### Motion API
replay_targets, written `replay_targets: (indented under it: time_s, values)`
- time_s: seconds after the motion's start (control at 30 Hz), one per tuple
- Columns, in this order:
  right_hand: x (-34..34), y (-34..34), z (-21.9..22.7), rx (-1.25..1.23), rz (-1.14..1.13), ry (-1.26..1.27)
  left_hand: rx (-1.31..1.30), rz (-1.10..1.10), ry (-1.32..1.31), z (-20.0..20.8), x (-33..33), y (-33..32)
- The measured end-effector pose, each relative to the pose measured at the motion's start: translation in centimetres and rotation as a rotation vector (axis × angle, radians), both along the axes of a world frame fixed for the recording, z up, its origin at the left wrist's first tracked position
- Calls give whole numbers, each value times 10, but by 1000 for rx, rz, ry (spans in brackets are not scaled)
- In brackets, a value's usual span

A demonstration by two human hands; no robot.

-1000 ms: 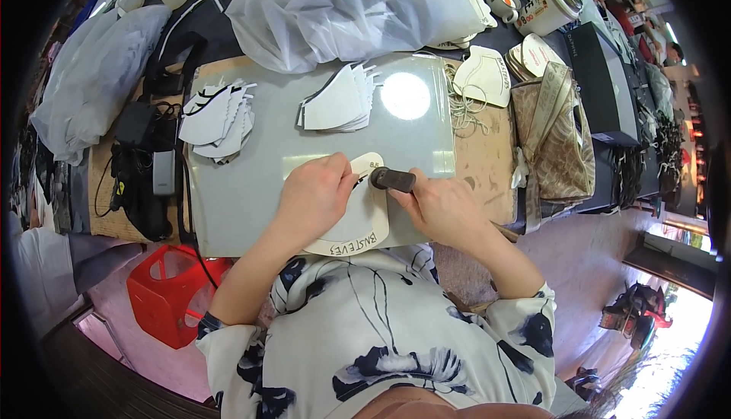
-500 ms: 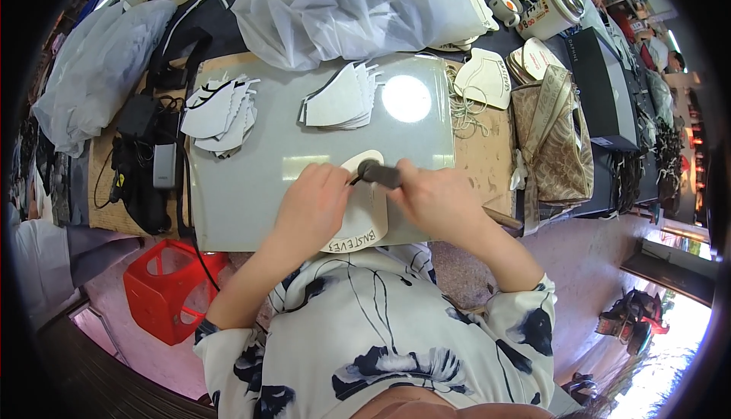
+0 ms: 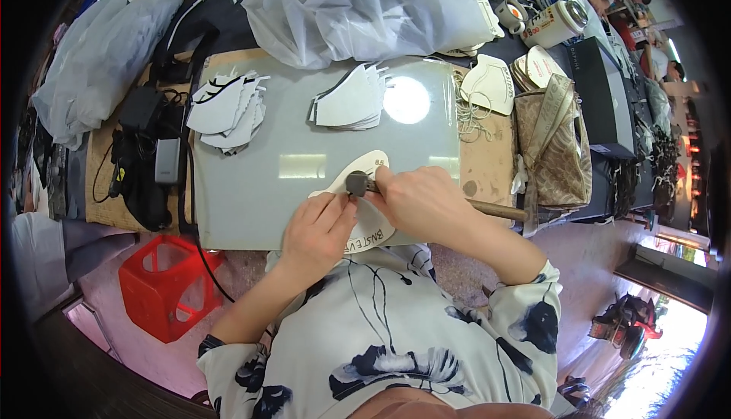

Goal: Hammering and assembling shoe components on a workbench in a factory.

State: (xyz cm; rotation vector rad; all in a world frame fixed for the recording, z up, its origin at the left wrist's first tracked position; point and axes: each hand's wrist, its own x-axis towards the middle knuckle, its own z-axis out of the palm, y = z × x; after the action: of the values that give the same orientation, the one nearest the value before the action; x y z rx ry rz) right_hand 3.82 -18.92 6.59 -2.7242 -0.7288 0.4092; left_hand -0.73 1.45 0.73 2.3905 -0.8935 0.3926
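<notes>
A cream shoe-shaped pattern (image 3: pixel 372 162) with handwriting on it lies near the front edge of the glossy grey work board (image 3: pixel 251 213). My right hand (image 3: pixel 426 198) is wrapped around a hammer, its dark metal head (image 3: pixel 356 184) down over the pattern and its wooden handle (image 3: pixel 495 210) running out to the right. Left of the hammer head, my left hand (image 3: pixel 318 229) presses down with its fingers bent together. Whatever is under those fingertips is hidden. Farther back on the board lie two stacks of white cut pieces with dark edges, the left stack (image 3: pixel 228 114) and the middle stack (image 3: pixel 352 99).
A big translucent plastic bag (image 3: pixel 358 15) fills the back. To the right are more cream patterns (image 3: pixel 487 84), a coil of string (image 3: pixel 474 122), a patterned bag (image 3: pixel 552 145) and a black box (image 3: pixel 601 99). A cable and power bank (image 3: pixel 167 162) lie left; a red stool (image 3: pixel 167 286) stands below.
The hammer head has come down and slightly left toward my left fingertips, and its handle now shows beyond my right hand. My left hand has shifted slightly down and right.
</notes>
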Motion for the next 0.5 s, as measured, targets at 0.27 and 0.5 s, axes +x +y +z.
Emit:
replay_targets:
  time_s: [0.27, 0.5]
  values:
    - [-3, -5, 9, 71, -125, -86, -50, 28, -14, 0, -1, 2]
    - [-6, -8, 4, 142, -176, -71, -54, 21, -26, 3, 2, -1]
